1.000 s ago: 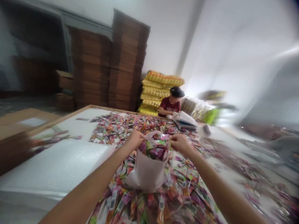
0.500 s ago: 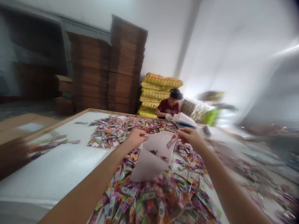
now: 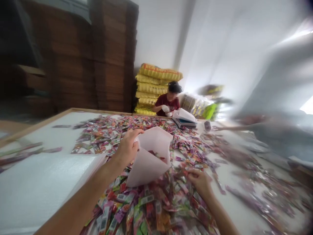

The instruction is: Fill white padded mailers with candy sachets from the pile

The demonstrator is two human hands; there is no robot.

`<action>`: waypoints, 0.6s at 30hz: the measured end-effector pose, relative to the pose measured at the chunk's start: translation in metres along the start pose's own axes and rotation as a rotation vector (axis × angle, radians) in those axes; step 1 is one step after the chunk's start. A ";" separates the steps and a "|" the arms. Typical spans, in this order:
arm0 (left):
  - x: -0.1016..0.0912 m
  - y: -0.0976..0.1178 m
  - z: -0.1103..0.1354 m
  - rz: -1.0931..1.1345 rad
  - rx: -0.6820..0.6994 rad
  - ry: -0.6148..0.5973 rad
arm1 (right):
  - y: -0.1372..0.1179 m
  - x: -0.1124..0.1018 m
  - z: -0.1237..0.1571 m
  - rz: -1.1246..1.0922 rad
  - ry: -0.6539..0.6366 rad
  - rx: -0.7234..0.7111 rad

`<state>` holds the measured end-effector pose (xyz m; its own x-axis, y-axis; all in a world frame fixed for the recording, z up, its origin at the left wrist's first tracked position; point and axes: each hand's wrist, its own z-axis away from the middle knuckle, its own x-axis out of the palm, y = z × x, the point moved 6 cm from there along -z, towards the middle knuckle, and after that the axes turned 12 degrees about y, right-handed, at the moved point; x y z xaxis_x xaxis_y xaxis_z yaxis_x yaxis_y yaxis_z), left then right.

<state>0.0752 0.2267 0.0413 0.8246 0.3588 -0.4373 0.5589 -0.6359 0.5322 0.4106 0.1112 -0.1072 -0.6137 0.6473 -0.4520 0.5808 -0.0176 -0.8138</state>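
The tabletop (image 3: 57,137) spreads all around the white bag (image 3: 146,168), and its wooden edge (image 3: 39,125), well left of and beyond the bag, probably stops loose pieces sliding off. Stacked cardboard (image 3: 110,65) rises behind and left of the bag; nearly straight behind it are yellow sacks (image 3: 151,88), seemingly piled flat for steadiness. Left of the bag lies a flat stack of bubble-lined sheets (image 3: 46,186), apparently set aside from the colourful packets (image 3: 146,209), which lie heaped under, before and behind the bag, in easy reach of it. Beyond the bag sits a co-worker (image 3: 170,102) in a dark red shirt. The bag itself rests on the heap, mouth gaping upward, a few packets showing inside. The left hand (image 3: 128,145) grips its left rim, thumb against the side, likely to hold the mouth apart. The right hand (image 3: 201,182), right of the bag, has its fingers drawn together at a reddish packet (image 3: 184,171); blur hides whether it is pinched.
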 end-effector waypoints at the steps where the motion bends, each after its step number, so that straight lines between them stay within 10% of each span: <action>1: 0.000 0.000 -0.002 0.009 0.019 -0.004 | -0.026 -0.019 -0.019 -0.071 0.036 0.033; 5: 0.007 -0.001 0.001 0.060 -0.026 -0.120 | -0.152 -0.065 -0.059 -0.425 0.176 -0.022; 9: 0.008 -0.001 0.000 0.111 -0.118 -0.095 | -0.229 -0.020 -0.054 -0.668 0.089 -0.199; 13: 0.007 -0.009 -0.002 0.179 -0.311 -0.171 | -0.240 0.052 -0.038 -0.288 -0.324 -0.560; 18: 0.008 -0.034 0.002 0.296 -0.568 -0.173 | -0.216 0.045 -0.029 -0.111 -0.354 -0.545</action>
<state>0.0625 0.2494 0.0187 0.9511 0.0790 -0.2987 0.3089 -0.2150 0.9265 0.2727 0.1659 0.0587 -0.7707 0.3313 -0.5443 0.6340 0.4833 -0.6036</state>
